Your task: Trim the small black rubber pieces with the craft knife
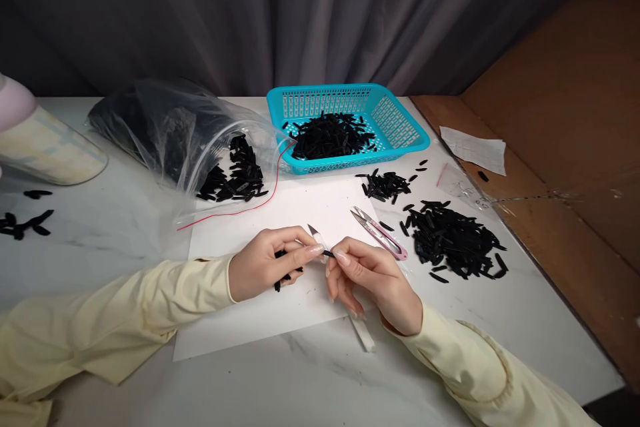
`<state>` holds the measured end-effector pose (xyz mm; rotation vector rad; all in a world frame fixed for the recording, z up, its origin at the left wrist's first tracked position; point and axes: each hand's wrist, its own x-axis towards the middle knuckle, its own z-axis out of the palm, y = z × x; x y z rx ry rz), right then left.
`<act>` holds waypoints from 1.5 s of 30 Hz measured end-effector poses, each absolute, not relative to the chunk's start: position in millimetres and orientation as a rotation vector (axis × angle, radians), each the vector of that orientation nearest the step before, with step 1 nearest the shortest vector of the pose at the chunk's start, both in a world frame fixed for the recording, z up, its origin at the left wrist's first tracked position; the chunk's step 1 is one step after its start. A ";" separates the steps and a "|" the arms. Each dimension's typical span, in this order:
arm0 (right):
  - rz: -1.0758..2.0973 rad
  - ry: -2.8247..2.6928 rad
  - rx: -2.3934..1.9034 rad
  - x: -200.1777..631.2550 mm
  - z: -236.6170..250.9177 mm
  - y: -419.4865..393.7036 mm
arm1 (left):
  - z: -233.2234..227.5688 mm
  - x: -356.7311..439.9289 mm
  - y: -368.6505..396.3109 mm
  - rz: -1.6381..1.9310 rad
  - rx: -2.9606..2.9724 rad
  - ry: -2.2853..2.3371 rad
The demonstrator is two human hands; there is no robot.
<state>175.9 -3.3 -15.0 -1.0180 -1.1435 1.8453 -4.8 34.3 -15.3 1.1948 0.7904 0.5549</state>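
Note:
My left hand [265,265] is closed around a few small black strips, pinching one at its fingertips. My right hand [367,277] meets it at the fingertips and pinches the same black strip [329,253]; a small pointed blade tip [314,231] sticks up between the two hands, and a white handle end [363,333] shows under the right wrist. Both hands hover over a white paper sheet [280,213]. Pink thread snips [380,232] lie on the paper just beyond the right hand.
A turquoise basket [400,123] of black strips stands at the back. A clear plastic bag [170,127] spills strips at the left. Loose piles of strips [453,240] lie at the right, near the table's right edge. A white paper slip [475,149] lies far right.

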 end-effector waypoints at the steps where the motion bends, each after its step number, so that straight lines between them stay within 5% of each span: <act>1: 1.844 -1.146 -1.021 175.9 -14.8 -3.3 | -15.5 -4.6 34.2 0.559 1.192 0.786; 40: 1.769 -1.255 -1.009 171.6 -14.0 -7.0 | -16.2 -6.6 33.4 0.534 1.288 0.781; 45: 1.252 -1.559 -1.346 203.8 7.0 -3.9 | -15.1 -4.8 35.1 0.522 1.224 0.795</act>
